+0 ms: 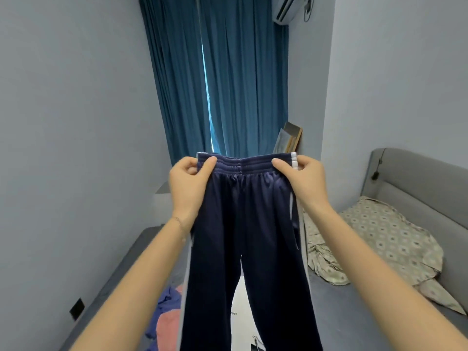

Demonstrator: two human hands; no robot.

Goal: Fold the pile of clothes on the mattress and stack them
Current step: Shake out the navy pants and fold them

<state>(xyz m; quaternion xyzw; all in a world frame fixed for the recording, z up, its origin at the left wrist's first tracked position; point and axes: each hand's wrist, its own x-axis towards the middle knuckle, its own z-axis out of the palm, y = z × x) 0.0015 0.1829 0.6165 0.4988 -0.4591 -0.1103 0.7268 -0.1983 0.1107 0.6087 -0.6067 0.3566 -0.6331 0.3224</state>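
A pair of navy track pants [243, 224] with white side stripes hangs upright in front of me, legs dangling down over the mattress [336, 307]. My left hand [188, 181] pinches the left end of the elastic waistband. My right hand [301, 178] pinches the right end, by the white stripe. Both arms are stretched out at chest height. Behind the left leg lies a pile of clothes [167, 317], blue and pink; a white garment [240, 312] shows between the legs.
A patterned beige blanket [379, 239] is crumpled at the right by the grey padded headboard [415, 181]. Teal curtains [217, 79] hang straight ahead, with a framed picture [288, 139] leaning beside them. A grey wall runs along the left of the mattress.
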